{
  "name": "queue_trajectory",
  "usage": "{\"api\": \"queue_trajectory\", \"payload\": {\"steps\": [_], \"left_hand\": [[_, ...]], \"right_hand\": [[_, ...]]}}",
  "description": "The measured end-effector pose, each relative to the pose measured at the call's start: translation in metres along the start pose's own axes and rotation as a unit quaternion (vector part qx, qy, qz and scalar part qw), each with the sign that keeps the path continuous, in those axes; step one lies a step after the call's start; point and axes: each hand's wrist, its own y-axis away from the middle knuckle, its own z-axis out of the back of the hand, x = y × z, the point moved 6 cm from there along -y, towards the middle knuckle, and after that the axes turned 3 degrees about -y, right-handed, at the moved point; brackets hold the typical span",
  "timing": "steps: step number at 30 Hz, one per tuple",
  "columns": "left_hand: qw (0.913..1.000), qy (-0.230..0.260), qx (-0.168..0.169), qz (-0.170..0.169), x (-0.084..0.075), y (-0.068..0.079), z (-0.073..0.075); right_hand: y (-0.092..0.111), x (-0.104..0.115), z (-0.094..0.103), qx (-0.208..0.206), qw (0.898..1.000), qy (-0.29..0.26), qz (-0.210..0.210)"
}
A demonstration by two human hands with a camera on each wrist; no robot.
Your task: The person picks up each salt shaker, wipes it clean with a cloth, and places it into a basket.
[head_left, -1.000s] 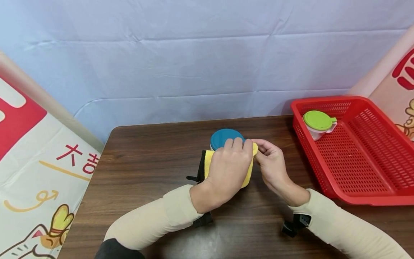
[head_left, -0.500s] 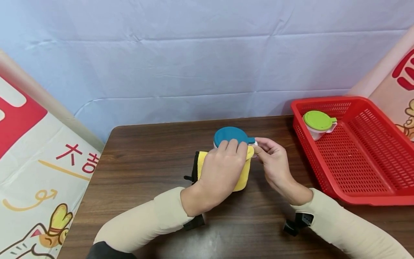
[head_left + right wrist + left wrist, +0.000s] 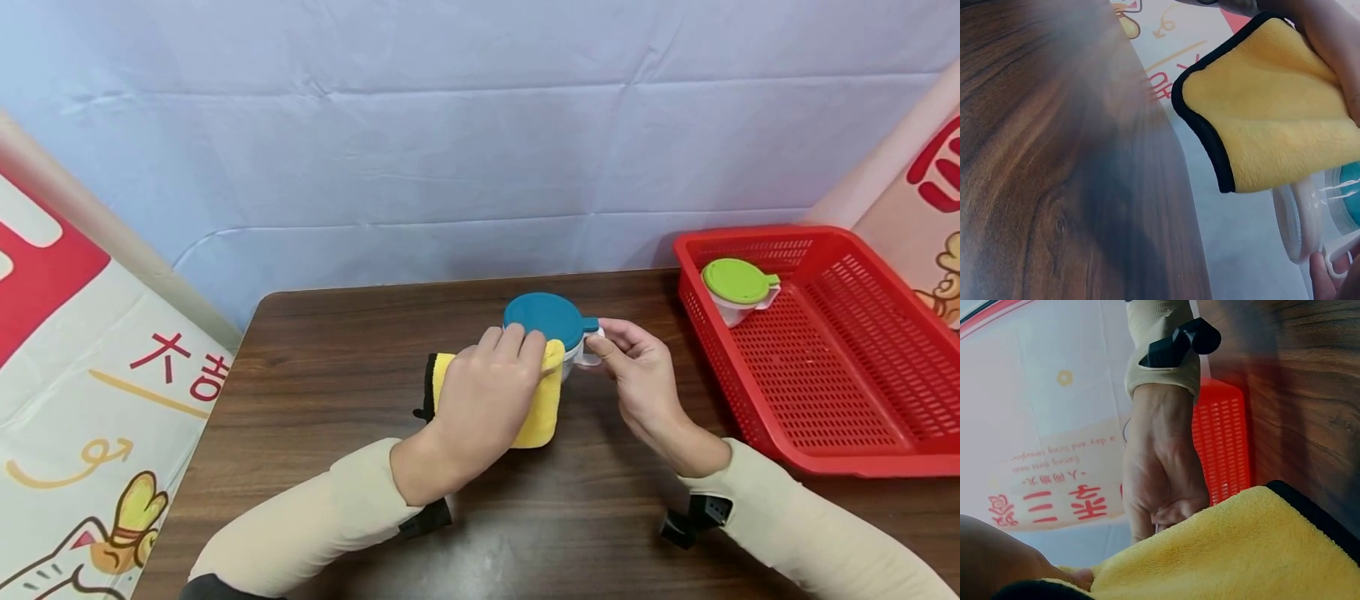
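Observation:
My left hand (image 3: 483,392) grips a folded yellow cloth (image 3: 542,412) with black edging, fingers curled over its top. Just beyond the cloth is a jar with a blue lid (image 3: 543,318) and a white side handle. My right hand (image 3: 643,379) pinches that handle between thumb and fingers. The cloth overlaps the jar's near side in the head view and hides most of its body. From the right wrist, the yellow cloth (image 3: 1266,119) hangs beside the jar's white base (image 3: 1300,219), and the jar lies tilted toward its side there.
On the right of the brown wooden table (image 3: 337,358) stands a red perforated basket (image 3: 712,392). Inside its far left corner sits a similar jar with a green lid (image 3: 735,281). A pale cloth backdrop (image 3: 450,150) hangs behind the table.
My left hand and the cloth have moved left and slightly toward me, off the handle. More of the jar, including its handle, shows now. My right hand has shifted slightly right with the jar.

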Motion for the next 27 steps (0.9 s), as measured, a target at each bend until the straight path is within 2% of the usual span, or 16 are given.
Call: {"api": "queue_trajectory", "payload": {"steps": [12,23,27], "left_hand": [[0.9997,0.002,-0.017,0.019,0.018,0.006,0.004],[0.9990,0.000,-0.014,0.043,0.035,0.008,0.001],[0.9984,0.001,-0.002,0.056,0.041,0.006,-0.002]], "right_hand": [[0.000,0.002,0.002,0.007,1.000,-0.014,0.009],[0.003,0.003,0.001,0.025,0.999,-0.021,0.005],[0.002,0.003,0.001,0.027,0.999,-0.023,0.007]]}}
